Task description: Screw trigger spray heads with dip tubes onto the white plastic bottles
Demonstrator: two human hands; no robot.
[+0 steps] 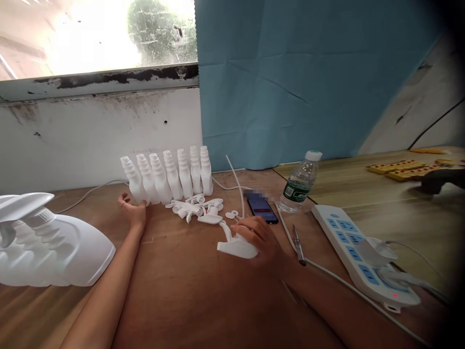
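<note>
My right hand (259, 237) is closed around a white trigger sprayer head (238, 247), held low over the brown tabletop. A thin white dip tube (236, 182) rises upward from it. On the left, my left hand (133, 211) reaches to the base of the leftmost white bottle (135, 184). Its fingers are apart, around the lower part of that bottle; whether they touch it I cannot tell. Several more white bottles (174, 179) stand upright in a row beside it. In front of them lies a pile of loose white sprayer heads (189, 208), with small white washers (232, 214) nearby.
Assembled white spray bottles (69, 247) stand at the left edge. On the right are a phone (262, 207), a water bottle (300, 184), a screwdriver-like tool (299, 246), a cable (337, 278) and a power strip (358, 252). Yellow trays (407, 168) lie farther right.
</note>
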